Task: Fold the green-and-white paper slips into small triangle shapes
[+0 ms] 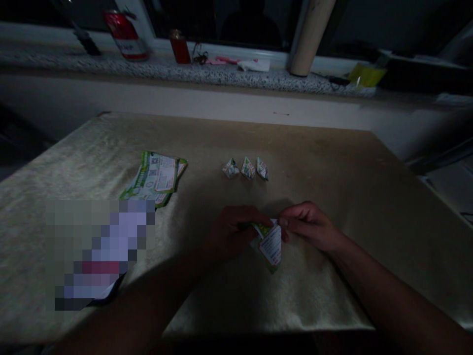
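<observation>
Right hand (310,224) pinches far right corner of folded green-white wrapper (272,248) between thumb and finger; left hand (234,230) grips its far left edge, thumb not clearly visible. Wrapper is over near middle of table (332,172), pointed end toward near side; two-sided hold probably keeps folds from opening. Farther, three small folded pieces (248,169) lie in row, spaced apart, perhaps so that each keeps its shape. Left: flat wrappers (161,172) overlap, likely for easy reach; nearer, blurred device (120,241) lies just beside them.

L hand (231,234) & R hand (314,224) bare; L forearm (162,288) & R forearm (384,288) also bare, narrowing twd hands; fine detail, esp. L side, lost in low lt.
</observation>
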Motion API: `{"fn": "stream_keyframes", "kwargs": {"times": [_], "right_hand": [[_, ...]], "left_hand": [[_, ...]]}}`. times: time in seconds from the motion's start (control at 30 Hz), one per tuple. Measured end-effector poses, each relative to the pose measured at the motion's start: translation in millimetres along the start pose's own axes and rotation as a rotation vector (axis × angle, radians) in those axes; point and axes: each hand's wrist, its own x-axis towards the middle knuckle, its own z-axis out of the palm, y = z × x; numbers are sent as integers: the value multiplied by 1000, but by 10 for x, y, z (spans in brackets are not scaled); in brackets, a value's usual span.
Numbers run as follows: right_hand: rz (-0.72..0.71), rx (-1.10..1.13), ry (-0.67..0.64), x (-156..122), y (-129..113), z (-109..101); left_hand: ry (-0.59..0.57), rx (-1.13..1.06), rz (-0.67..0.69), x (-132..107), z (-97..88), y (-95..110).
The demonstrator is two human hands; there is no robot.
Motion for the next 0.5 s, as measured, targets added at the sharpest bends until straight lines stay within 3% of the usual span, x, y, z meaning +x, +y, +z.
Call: {"fn": "stream_keyframes", "kwargs": {"times": [0.5], "right_hand": [[75,134,-80,27,48,-3]], "left_hand": [[-180,81,123,119,-133,32]]}}
